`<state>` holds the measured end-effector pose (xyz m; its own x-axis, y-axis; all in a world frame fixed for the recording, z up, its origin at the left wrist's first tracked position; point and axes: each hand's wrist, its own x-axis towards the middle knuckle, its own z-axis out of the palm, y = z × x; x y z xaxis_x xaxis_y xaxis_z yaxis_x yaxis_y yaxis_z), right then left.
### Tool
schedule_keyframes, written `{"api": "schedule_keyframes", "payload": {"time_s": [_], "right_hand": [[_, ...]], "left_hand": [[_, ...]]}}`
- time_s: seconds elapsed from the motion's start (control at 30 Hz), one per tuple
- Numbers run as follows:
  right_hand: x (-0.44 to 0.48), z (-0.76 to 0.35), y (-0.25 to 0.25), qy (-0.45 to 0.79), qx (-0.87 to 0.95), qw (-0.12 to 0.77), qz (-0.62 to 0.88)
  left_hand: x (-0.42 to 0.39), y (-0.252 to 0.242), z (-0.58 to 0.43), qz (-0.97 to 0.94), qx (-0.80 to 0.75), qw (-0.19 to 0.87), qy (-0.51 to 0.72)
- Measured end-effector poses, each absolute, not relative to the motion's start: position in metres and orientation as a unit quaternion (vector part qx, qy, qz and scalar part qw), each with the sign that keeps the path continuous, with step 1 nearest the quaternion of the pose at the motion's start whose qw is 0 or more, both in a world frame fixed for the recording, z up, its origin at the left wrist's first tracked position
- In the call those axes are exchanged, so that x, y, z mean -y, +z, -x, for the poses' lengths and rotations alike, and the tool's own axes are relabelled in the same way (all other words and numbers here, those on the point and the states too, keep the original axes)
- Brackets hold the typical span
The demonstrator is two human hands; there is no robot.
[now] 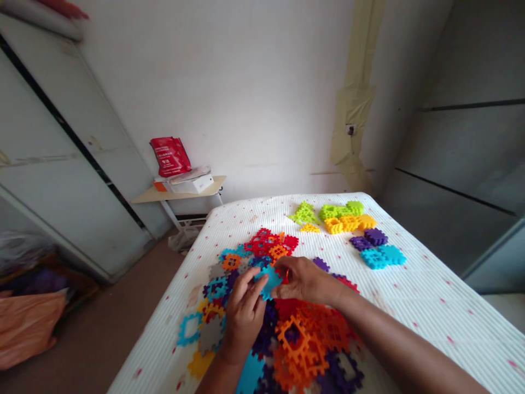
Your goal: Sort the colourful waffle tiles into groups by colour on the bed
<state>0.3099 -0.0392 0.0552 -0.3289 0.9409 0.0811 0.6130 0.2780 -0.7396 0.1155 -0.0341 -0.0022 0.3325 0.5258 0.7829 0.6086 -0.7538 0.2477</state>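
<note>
A solid blue interlocking plastic tile point(269, 281) with notched edges is between my two hands, over the middle of a loose pile. My left hand point(246, 306) grips its left side with thumb and fingers. On the right side, the thumb and fingers of my right hand point(302, 281) pinch the same tile. Beneath and around my hands lie mixed tiles, among them orange window-frame tiles point(293, 338), red tiles point(262, 241), a grey tile point(210, 334) and a blue open-frame tile point(190, 329). My hands and forearms hide part of the pile.
Sorted stacks stand at the bed's far right: green tiles point(355, 208), yellow tiles point(350, 222), purple tiles point(375, 237) and blue tiles point(389, 255). Green triangular tiles point(304, 213) lie beside them. They rest on a white ribbed bedcover point(410, 306). A small table point(215, 186) holds a red bag point(170, 157).
</note>
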Motion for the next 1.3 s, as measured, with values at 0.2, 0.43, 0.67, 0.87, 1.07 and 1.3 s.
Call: {"api": "schedule_keyframes", "payload": {"time_s": [0.2, 0.43, 0.67, 0.87, 1.07, 1.3], "right_hand": [[0.049, -0.292, 0.055, 0.272, 0.75, 0.253, 0.547], [0.051, -0.294, 0.057, 0.405, 0.73, 0.266, 0.482], [0.051, -0.291, 0.052, 0.415, 0.698, 0.295, 0.504], [0.052, -0.284, 0.047, 0.387, 0.684, 0.345, 0.513], [0.054, -0.277, 0.045, 0.304, 0.67, 0.379, 0.561], [0.054, -0.315, 0.05, 0.227, 0.664, 0.424, 0.573]], "left_hand": [[0.034, -0.002, -0.117, 0.807, 0.358, 0.045, -0.468], [0.034, -0.009, -0.12, 0.778, 0.378, -0.003, -0.501], [0.037, -0.009, -0.128, 0.632, 0.425, -0.375, -0.529], [0.038, -0.002, -0.126, 0.457, 0.374, -0.624, -0.511], [0.037, 0.004, -0.119, 0.324, 0.329, -0.722, -0.515], [0.032, 0.015, -0.116, 0.285, 0.345, -0.76, -0.472]]}}
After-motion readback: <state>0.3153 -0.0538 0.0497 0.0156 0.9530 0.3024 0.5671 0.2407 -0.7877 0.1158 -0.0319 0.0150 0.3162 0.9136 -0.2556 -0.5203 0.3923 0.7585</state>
